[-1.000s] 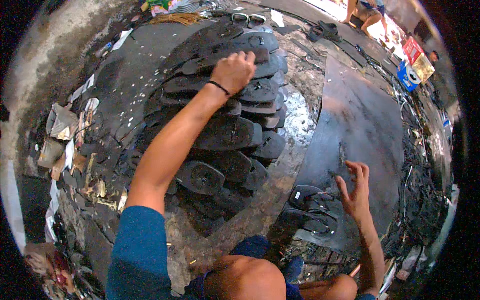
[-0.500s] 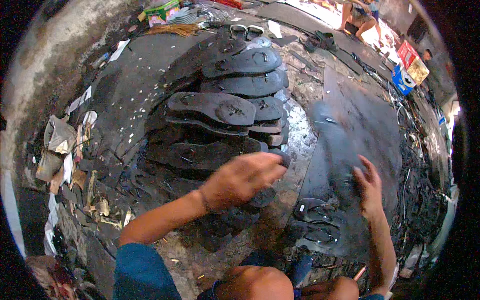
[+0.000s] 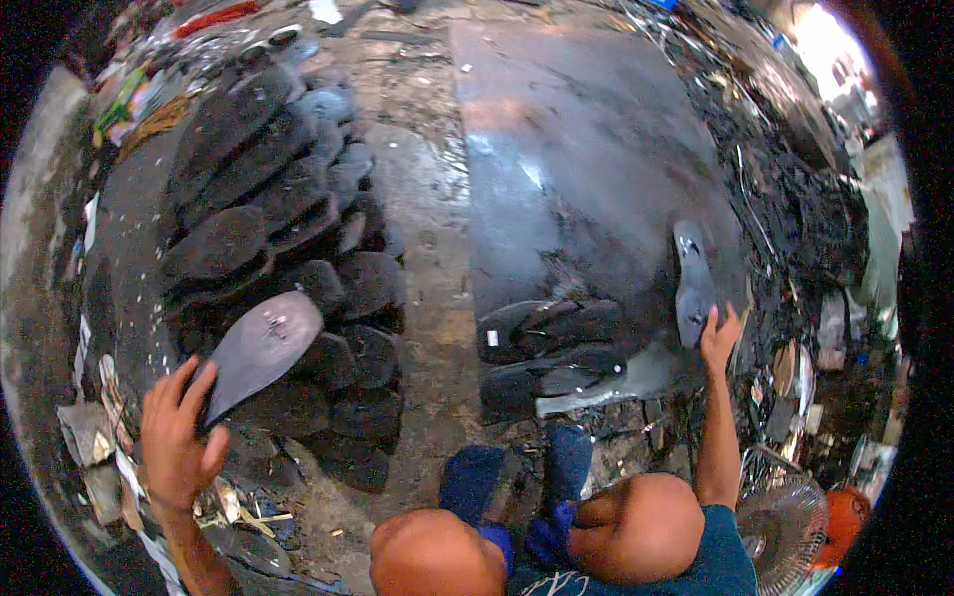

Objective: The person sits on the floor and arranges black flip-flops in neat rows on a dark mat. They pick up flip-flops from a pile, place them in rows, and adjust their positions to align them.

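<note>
On the left, my left hand point(image 3: 179, 432) grips the near end of a grey sandal sole point(image 3: 266, 348), its fingers over the edge and thumb below. The sole is tilted above a big pile of dark soles point(image 3: 214, 243). At the right, my right hand point(image 3: 719, 338) has thumb and fingers apart beside the near end of another grey sole point(image 3: 693, 283). That sole rests by the right edge of a dark mat point(image 3: 606, 169); whether the fingertips touch it is hard to make out. Black flip-flops point(image 3: 552, 328) with straps lie on the mat's near part.
My knees point(image 3: 636, 526) and blue-covered feet point(image 3: 568, 462) are at the near edge. A fan point(image 3: 785, 526) stands at the lower right, near an orange object point(image 3: 847, 517). Dark scraps point(image 3: 795, 228) line the mat's right side. Bare floor point(image 3: 427, 298) runs between pile and mat.
My view has turned right. My left hand, formerly over the pile, now holds a grey sole farther left. Beside my right hand, a blurred dark shape has given way to a clear grey sole.
</note>
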Demonstrator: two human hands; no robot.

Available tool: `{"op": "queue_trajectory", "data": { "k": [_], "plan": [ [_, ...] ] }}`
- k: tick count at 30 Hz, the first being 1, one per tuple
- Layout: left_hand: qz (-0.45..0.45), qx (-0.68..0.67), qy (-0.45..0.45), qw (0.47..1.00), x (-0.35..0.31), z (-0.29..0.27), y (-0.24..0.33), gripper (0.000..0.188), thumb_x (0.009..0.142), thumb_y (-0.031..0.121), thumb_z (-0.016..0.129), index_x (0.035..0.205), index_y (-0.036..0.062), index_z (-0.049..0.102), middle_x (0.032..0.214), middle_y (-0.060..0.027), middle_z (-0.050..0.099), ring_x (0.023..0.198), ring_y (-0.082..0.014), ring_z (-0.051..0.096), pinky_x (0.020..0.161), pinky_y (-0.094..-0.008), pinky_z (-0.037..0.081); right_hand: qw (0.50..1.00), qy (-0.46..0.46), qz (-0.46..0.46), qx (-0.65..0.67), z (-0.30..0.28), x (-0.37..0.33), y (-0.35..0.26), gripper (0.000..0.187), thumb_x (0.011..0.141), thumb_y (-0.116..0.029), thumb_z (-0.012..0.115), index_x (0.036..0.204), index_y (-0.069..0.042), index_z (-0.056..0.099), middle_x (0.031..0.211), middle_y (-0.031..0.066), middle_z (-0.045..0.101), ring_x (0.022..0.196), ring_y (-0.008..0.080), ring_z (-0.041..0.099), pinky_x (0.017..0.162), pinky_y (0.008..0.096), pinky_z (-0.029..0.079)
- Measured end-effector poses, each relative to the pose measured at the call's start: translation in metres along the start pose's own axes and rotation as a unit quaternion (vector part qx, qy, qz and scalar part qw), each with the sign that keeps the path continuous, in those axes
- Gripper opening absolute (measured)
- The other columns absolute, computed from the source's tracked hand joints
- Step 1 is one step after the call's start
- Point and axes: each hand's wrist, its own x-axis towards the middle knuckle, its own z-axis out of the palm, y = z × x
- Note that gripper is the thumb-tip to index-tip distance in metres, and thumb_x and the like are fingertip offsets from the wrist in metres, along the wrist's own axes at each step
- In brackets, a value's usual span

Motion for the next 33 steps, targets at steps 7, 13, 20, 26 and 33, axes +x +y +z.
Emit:
{"op": "queue_trajectory", "data": {
  "k": [7, 13, 20, 26, 33],
  "plan": [
    [0.061, -0.423, -0.161, 0.890, 0.098, 0.009, 0.128, 0.047, 0.084, 0.012, 0.070, 0.127, -0.0040, 0.063, 0.113, -0.0183, 0.071, 0.107, -0.0304, 0.068, 0.096, -0.0361, 0.050, 0.623, -0.416, -0.069, 0.659, -0.141, 0.035, -0.302, 0.078, 0.092, -0.024, 0.073, 0.156, -0.010, 0.030, 0.157, 0.0141, 0.036, 0.141, 0.0305, 0.041, 0.110, 0.0444, 0.042],
    [-0.102, -0.701, -0.089, 0.700, 0.208, 0.136, 0.206, 0.049, 0.091, 0.019, 0.075, 0.128, -0.0060, 0.056, 0.111, -0.0119, 0.070, 0.098, -0.0178, 0.067, 0.091, -0.0313, 0.053, 0.685, -0.417, 0.101, 0.589, -0.081, 0.060, -0.301, 0.043, 0.095, -0.018, 0.071, 0.131, -0.001, 0.052, 0.113, 0.0077, 0.065, 0.097, 0.0151, 0.064, 0.074, 0.0303, 0.060],
    [-0.173, -0.629, -0.066, 0.755, 0.214, 0.255, 0.245, 0.054, 0.084, 0.020, 0.083, 0.126, -0.0040, 0.061, 0.114, -0.0135, 0.070, 0.099, -0.0188, 0.068, 0.090, -0.0317, 0.055, 0.796, -0.353, 0.152, 0.467, 0.020, 0.008, -0.256, 0.050, 0.091, -0.021, 0.077, 0.132, 0.001, 0.058, 0.108, 0.0077, 0.070, 0.091, 0.0128, 0.066, 0.073, 0.0297, 0.059],
    [-0.190, -0.534, -0.016, 0.824, 0.215, 0.282, 0.236, 0.056, 0.076, 0.031, 0.088, 0.118, -0.0012, 0.070, 0.108, -0.0155, 0.074, 0.093, -0.0211, 0.072, 0.086, -0.0342, 0.056, 0.844, -0.322, 0.134, 0.407, 0.034, -0.002, -0.254, 0.043, 0.086, -0.030, 0.080, 0.118, -0.002, 0.070, 0.098, 0.0100, 0.073, 0.082, 0.0151, 0.068, 0.072, 0.0307, 0.056],
    [-0.109, -0.339, 0.064, 0.932, 0.218, 0.270, 0.252, 0.048, 0.074, 0.036, 0.087, 0.105, 0.0008, 0.076, 0.095, -0.0165, 0.073, 0.085, -0.0291, 0.071, 0.080, -0.0399, 0.056, 0.947, -0.206, 0.011, 0.246, 0.030, -0.010, -0.251, 0.043, 0.081, -0.040, 0.081, 0.109, -0.007, 0.075, 0.098, 0.0147, 0.070, 0.091, 0.0300, 0.064, 0.085, 0.0394, 0.052]
  ]
}}
